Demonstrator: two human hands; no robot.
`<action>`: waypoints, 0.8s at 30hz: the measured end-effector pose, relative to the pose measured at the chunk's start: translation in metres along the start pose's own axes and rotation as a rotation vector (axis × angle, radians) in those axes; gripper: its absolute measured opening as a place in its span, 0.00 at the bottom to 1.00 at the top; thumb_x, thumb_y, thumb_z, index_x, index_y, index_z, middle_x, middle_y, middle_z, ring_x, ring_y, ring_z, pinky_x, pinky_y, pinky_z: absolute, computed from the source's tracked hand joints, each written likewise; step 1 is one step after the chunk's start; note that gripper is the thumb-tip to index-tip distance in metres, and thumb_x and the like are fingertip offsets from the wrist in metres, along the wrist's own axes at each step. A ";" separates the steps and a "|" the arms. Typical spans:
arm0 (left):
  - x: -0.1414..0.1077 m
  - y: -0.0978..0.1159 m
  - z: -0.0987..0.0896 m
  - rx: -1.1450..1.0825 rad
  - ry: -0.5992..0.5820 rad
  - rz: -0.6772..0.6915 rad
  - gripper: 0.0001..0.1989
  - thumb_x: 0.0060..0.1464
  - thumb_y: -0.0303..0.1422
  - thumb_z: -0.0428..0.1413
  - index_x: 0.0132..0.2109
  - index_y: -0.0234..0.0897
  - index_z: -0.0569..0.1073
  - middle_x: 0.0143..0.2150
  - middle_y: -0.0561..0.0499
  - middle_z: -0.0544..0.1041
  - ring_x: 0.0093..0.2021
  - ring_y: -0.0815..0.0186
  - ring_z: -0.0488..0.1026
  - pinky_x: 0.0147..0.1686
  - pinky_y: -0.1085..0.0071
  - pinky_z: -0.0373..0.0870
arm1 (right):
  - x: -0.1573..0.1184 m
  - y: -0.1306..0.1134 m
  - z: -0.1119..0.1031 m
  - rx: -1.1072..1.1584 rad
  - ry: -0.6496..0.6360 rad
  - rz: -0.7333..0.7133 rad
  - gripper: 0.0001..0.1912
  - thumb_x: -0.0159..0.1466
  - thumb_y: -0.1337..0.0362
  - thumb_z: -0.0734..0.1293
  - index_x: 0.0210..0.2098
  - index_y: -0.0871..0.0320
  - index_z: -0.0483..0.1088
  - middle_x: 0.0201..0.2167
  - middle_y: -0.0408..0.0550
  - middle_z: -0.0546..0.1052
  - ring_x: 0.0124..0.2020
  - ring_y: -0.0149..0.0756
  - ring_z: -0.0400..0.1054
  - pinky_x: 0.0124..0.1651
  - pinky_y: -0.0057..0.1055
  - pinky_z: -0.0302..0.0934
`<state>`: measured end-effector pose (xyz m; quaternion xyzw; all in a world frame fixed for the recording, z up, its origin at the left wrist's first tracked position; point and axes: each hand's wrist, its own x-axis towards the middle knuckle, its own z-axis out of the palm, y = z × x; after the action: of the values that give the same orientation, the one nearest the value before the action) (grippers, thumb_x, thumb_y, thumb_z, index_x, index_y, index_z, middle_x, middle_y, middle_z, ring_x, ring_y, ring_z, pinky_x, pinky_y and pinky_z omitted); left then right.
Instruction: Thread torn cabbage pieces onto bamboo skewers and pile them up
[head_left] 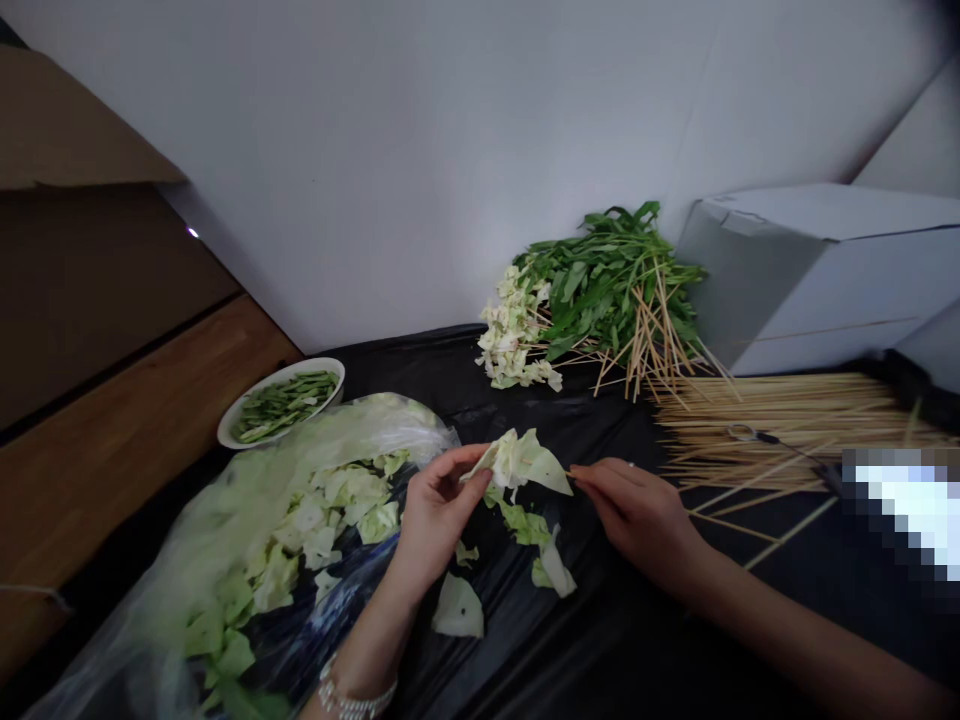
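Pale cabbage pieces (517,462) are bunched between my two hands. My left hand (444,510) pinches their left side between thumb and fingers. On the other side, my right hand (637,510) is closed around a thin wooden skewer (574,473); only a short bit of it shows where it meets the cabbage. Just below lie loose cabbage leaves (459,606) on the black plastic sheet (630,640). Many more torn cabbage leaves (315,520) spill from a clear plastic bag (225,500) left of my left hand.
A white bowl (336,385) of cut green stems stands at the back left. Skewered cabbage (510,330) and skewered leafy greens (600,275) are piled against the wall. Bare skewers (765,420) lie at right before a white box (832,270). A pixelated bright patch hides something at far right.
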<state>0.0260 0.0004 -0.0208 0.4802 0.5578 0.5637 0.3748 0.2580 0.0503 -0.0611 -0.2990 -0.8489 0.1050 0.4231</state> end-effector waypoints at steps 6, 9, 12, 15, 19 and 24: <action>0.001 -0.007 0.000 -0.049 -0.016 -0.028 0.12 0.49 0.34 0.65 0.43 0.40 0.81 0.41 0.51 0.83 0.38 0.66 0.78 0.40 0.74 0.75 | 0.000 0.000 0.000 0.024 -0.024 0.007 0.10 0.68 0.72 0.60 0.44 0.59 0.72 0.34 0.48 0.78 0.36 0.34 0.73 0.40 0.29 0.67; 0.001 -0.009 0.000 -0.049 -0.007 -0.042 0.12 0.49 0.34 0.65 0.43 0.40 0.81 0.40 0.51 0.83 0.36 0.67 0.78 0.38 0.74 0.74 | 0.000 0.000 0.000 0.010 -0.050 0.011 0.10 0.68 0.72 0.60 0.44 0.59 0.72 0.33 0.48 0.77 0.35 0.35 0.73 0.39 0.29 0.67; -0.001 -0.007 0.001 -0.047 0.006 -0.068 0.13 0.49 0.36 0.65 0.43 0.40 0.81 0.41 0.50 0.83 0.36 0.66 0.78 0.39 0.73 0.74 | 0.001 -0.001 -0.001 -0.022 -0.062 0.005 0.10 0.68 0.72 0.60 0.44 0.60 0.72 0.33 0.49 0.77 0.34 0.35 0.73 0.38 0.30 0.67; -0.001 -0.005 0.001 -0.036 0.062 -0.097 0.14 0.50 0.38 0.64 0.44 0.38 0.81 0.39 0.49 0.83 0.34 0.66 0.77 0.39 0.71 0.74 | 0.002 -0.001 -0.002 -0.060 -0.054 -0.007 0.10 0.68 0.71 0.60 0.45 0.60 0.72 0.33 0.48 0.77 0.34 0.35 0.73 0.39 0.30 0.66; 0.004 -0.005 -0.008 -0.015 0.265 -0.019 0.13 0.51 0.39 0.62 0.42 0.37 0.81 0.40 0.49 0.82 0.36 0.65 0.76 0.41 0.69 0.74 | 0.002 0.002 -0.003 -0.082 -0.055 -0.002 0.09 0.69 0.71 0.60 0.45 0.59 0.71 0.33 0.47 0.77 0.34 0.34 0.73 0.39 0.30 0.66; 0.011 -0.002 -0.018 -0.285 0.296 -0.035 0.06 0.50 0.35 0.61 0.36 0.39 0.77 0.35 0.53 0.78 0.36 0.67 0.74 0.38 0.72 0.73 | 0.005 0.004 -0.005 -0.012 0.003 0.052 0.09 0.68 0.71 0.61 0.45 0.58 0.71 0.35 0.47 0.76 0.36 0.33 0.72 0.41 0.29 0.66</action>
<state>0.0051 0.0065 -0.0198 0.3243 0.5298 0.6946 0.3627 0.2608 0.0560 -0.0564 -0.3236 -0.8408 0.1105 0.4198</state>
